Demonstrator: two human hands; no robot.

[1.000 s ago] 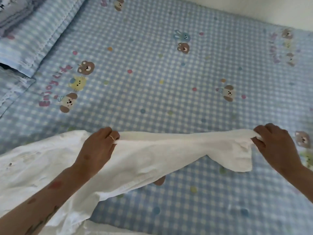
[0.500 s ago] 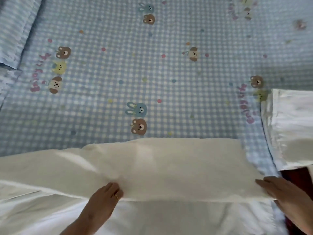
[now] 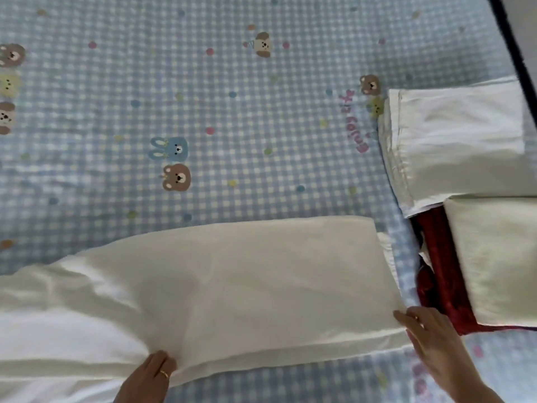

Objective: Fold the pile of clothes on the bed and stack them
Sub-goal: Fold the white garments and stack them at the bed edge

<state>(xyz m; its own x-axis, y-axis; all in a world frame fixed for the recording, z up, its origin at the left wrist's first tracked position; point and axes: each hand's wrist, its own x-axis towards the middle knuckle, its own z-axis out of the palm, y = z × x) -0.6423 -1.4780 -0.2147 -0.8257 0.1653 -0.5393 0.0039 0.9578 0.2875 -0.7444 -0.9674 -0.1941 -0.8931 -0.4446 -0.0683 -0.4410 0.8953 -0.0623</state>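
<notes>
A long white garment (image 3: 232, 280) lies folded lengthwise across the near part of the bed, running off the left edge of the view. My left hand (image 3: 151, 376) is at its near edge, fingers curled into the fold and gripping the cloth. My right hand (image 3: 433, 341) lies at the garment's near right corner with straight fingers touching the cloth. On the right sit folded pieces: a white one (image 3: 465, 135) farther back, and a cream one (image 3: 494, 257) lying on a dark red garment (image 3: 438, 271).
The bed is covered by a blue checked sheet (image 3: 261, 112) printed with bears and rabbits. A dark bed edge (image 3: 511, 39) runs down the top right corner, just past the folded pieces.
The garment, held up and stretched between both hands a second ago, now lies flat and folded on the bed. Both hands came down toward me. The view shifted right, showing the folded pieces.
</notes>
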